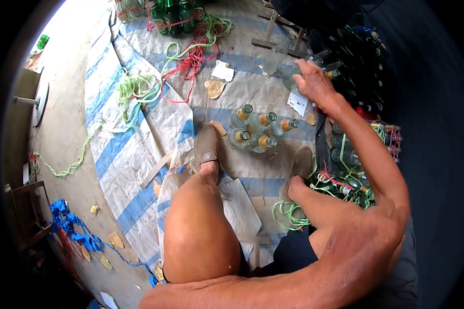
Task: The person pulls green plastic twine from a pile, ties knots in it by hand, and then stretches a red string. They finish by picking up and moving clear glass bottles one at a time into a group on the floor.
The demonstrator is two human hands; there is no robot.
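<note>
My right hand (317, 85) reaches to the upper right, its fingers curled at a clear glass bottle (287, 77) that they partly cover. Another clear bottle (276, 54) is just beyond it. My left hand is not visible; an arm (252, 283) crosses the bottom of the view. Between my feet stands a small group of clear glass bottles (263, 119) with orange-yellow neck labels. Beside my right hand lies a white printed label (297, 103).
Green bottles (172, 18) tied with red string stand at the top. Green and red string (193, 56) trails over the striped sheet (113, 149). Dark bottles (361, 67) are heaped at right, above tied clear bottles (345, 154). Blue strips (69, 221) lie lower left.
</note>
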